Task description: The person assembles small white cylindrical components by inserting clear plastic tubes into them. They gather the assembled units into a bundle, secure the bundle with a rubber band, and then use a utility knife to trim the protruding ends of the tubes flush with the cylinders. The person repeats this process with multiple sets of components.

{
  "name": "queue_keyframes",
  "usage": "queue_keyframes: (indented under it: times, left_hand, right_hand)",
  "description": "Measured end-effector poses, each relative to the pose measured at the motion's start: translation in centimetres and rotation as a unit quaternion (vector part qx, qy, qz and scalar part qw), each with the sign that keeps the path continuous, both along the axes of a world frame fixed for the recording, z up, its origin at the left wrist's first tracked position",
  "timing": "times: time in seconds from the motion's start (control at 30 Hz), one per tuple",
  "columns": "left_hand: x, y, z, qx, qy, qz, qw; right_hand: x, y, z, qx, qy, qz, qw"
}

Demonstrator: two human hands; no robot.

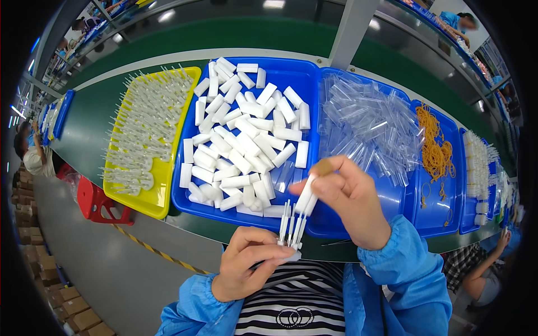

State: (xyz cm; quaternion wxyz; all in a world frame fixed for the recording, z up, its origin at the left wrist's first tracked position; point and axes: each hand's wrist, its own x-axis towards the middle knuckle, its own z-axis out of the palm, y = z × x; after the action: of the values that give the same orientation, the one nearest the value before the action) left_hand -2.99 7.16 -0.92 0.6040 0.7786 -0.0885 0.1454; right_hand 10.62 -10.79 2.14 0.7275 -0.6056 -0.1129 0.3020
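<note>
Several thin white sticks (pixel 291 227), lower centre of frame: your left hand (pixel 246 263) is pinching their base, your right hand (pixel 347 199) is pinching white tube (pixel 305 199) over one. Loose grip is risking sticks slipping, scattering.

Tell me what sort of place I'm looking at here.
Most likely a factory assembly line. A long green conveyor belt carries trays of small parts: a yellow tray of clear pronged pieces, a blue tray of white caps. Other workers sit along it, and the left hand and right hand fit pieces together.
</note>
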Motion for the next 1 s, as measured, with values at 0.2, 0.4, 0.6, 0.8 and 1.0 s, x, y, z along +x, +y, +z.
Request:
queue_keyframes:
  times: [0.2, 0.4, 0.6, 0.8, 1.0]
  left_hand:
    - [-0.2, -0.1, -0.1, 0.022, -0.005, 0.023, 0.999]
    - [0.0, 0.2, -1.0, 0.004, -0.054, 0.081, 0.995]
    - [-0.7, 1.3, -1.9, 0.059, -0.09, 0.149, 0.983]
    - [-0.5, 2.1, -3.2, 0.056, -0.09, 0.255, 0.961]
    - [0.0, 2.9, -4.2, 0.073, -0.082, 0.239, 0.965]
  right_hand:
    - [-0.4, -0.1, -0.5, -0.015, -0.1, 0.053, 0.994]
    - [-3.3, 0.3, -1.3, 0.032, -0.155, -0.011, 0.987]
    - [2.5, 1.5, -0.4, -0.181, -0.465, 0.037, 0.866]
    - [3.6, 6.0, -1.4, -0.301, -0.608, 0.073, 0.732]
    - [4.6, 7.4, -2.3, -0.345, -0.66, 0.079, 0.662]
